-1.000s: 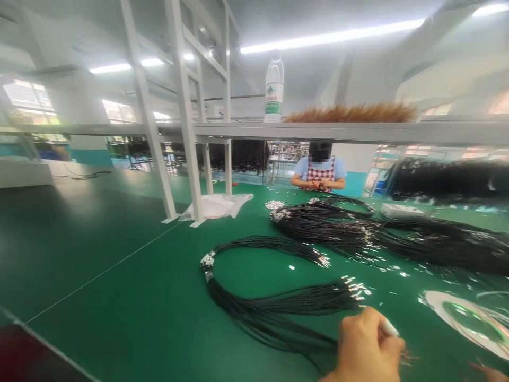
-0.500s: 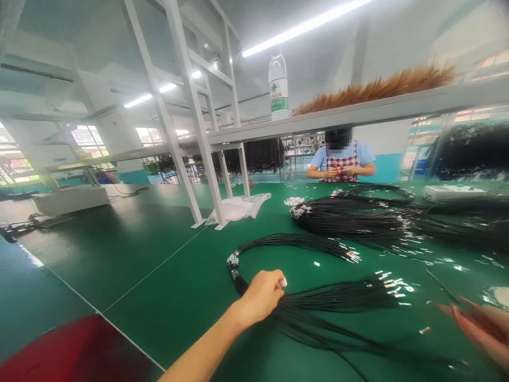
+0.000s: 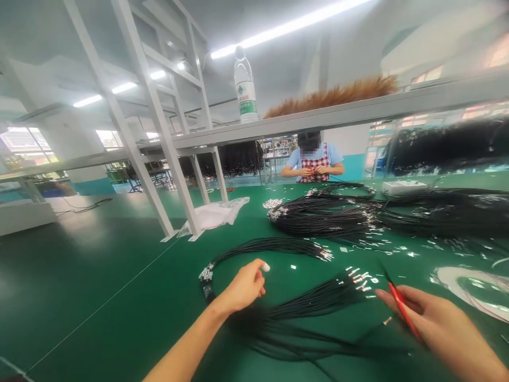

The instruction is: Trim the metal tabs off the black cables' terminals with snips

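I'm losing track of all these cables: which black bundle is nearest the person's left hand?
The C-shaped bundle at the front, opening rightward. The left hand is over it; the other bundles lie farther back.

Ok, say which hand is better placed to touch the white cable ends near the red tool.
Probably the right hand: it is close beside those white cable ends, gripping the red tool. The left hand is clearly farther from them.
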A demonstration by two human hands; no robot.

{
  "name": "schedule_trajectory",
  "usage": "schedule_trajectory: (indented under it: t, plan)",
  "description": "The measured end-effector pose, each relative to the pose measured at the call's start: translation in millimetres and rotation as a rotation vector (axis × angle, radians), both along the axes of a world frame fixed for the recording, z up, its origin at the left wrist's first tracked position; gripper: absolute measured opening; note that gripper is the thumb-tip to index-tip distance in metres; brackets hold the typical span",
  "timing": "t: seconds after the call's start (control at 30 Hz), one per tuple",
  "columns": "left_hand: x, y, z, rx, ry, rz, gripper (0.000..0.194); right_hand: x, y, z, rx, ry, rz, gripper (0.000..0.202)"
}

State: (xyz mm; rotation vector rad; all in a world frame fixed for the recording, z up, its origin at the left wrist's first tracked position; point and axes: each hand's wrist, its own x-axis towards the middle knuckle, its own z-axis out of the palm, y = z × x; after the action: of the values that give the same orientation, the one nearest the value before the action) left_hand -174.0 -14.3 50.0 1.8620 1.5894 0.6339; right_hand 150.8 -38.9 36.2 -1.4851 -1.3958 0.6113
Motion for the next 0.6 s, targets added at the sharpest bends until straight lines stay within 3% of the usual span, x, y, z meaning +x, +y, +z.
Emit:
schedule_trajectory:
  t: [0.1, 0.3, 0.43, 0.6]
  plan:
    - [15, 9, 18.3, 0.021, -0.088, -0.005, 0.021, -16, 15, 0.4, -0.189, 0.336, 0.111, 0.031]
    - [104, 26, 44.1, 0.308, -0.222, -0.145, 0.024, -32, 34, 7.5, -0.107, 0.903, 0.081, 0.036]
    - [154, 21, 40.0, 0.432, -0.251, -0.186, 0.027, -14, 30, 9.4, -0.071, 0.998, 0.096, 0.032]
    - [171, 13, 18.9, 0.427, -0.205, -0.2, 0.024, 0, 22, 2.5, -0.089, 0.925, 0.082, 0.033]
